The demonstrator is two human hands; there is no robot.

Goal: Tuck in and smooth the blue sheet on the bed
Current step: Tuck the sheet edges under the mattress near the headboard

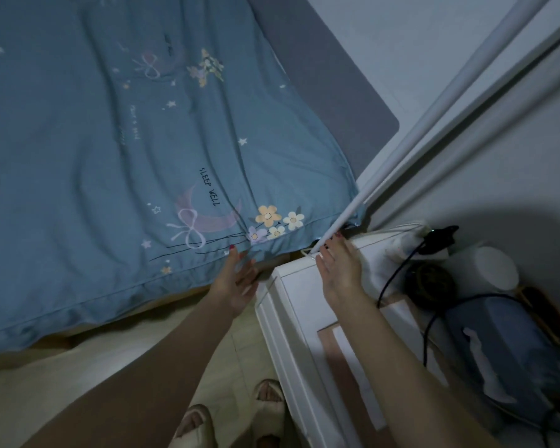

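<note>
Where the blue sheet (110, 140) meets the white pole (401, 137), both hands' fingers released, nightstand (291, 305) crowding the corner.

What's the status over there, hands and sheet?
Left hand open at sheet edge. Right hand open over nightstand. White pole crowds the corner.

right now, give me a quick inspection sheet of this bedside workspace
surface: bed, grey headboard by the wall
job's things: blue sheet, wrinkled, printed SLEEP WELL, hem hanging over the bed edge near the corner
clutter: white nightstand carrying a blue tissue pouch, white cup, papers
grips: left hand open, fingertips at the sheet hem; right hand open over the nightstand corner
cables: black cable from a plug in the white power strip
surroundings: white pole, tiled floor, slippers
</note>
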